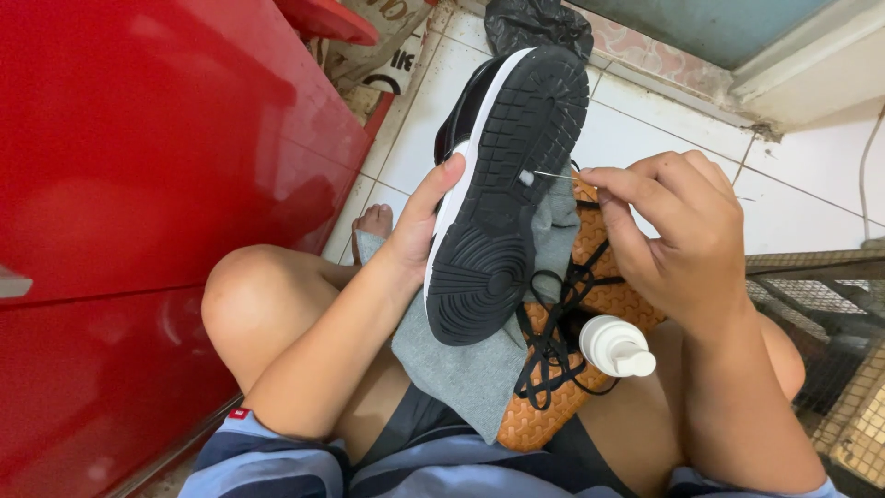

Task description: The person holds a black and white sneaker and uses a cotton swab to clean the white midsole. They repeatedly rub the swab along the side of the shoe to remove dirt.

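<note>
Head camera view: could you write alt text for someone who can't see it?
Seen from above, a seated person's left hand holds a black sneaker sole-up over the lap, while the right hand pokes a thin needle-like tool into its sole. On the lap lie a grey cloth, an orange-soled shoe with black laces and a white bottle; a red cabinet stands to the left.

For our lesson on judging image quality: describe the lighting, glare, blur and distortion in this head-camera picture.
Head view: soft, even daylight, with only faint shadows beneath the shoe; broad dull reflections on the red cabinet; sole tread, left hand and right hand are sharp, though the thin pin is barely resolved; wide-angle stretching toward the edges makes the floor-tile lines splay.
</note>
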